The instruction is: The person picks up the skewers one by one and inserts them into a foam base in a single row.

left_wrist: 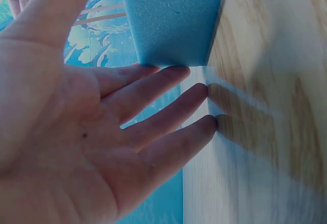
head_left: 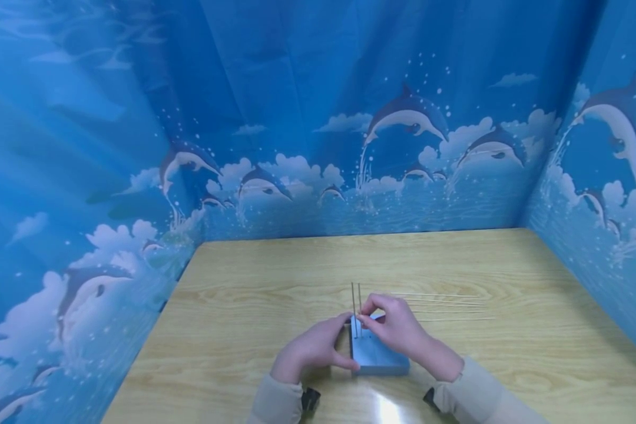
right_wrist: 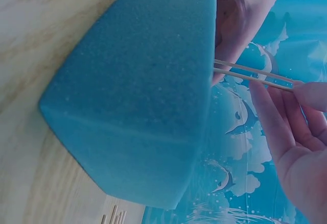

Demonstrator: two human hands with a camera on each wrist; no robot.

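Note:
A blue foam block (head_left: 378,352) lies on the table with two thin wooden sticks (head_left: 353,300) standing upright in its left part. My left hand (head_left: 315,346) spans the block's left side, thumb at the near corner and fingertips at the far one. In the left wrist view, the first fingertips (left_wrist: 176,72) touch the block's end, and the lower ones rest on the table. With thumb and index finger, my right hand (head_left: 397,327) pinches one of the sticks (right_wrist: 276,85) above the block. The right wrist view shows both sticks side by side.
Several loose wooden sticks (head_left: 450,305) lie on the wood-patterned table (head_left: 244,282), right of and beyond the block. A dolphin-print blue curtain (head_left: 297,118) encloses the back and both sides.

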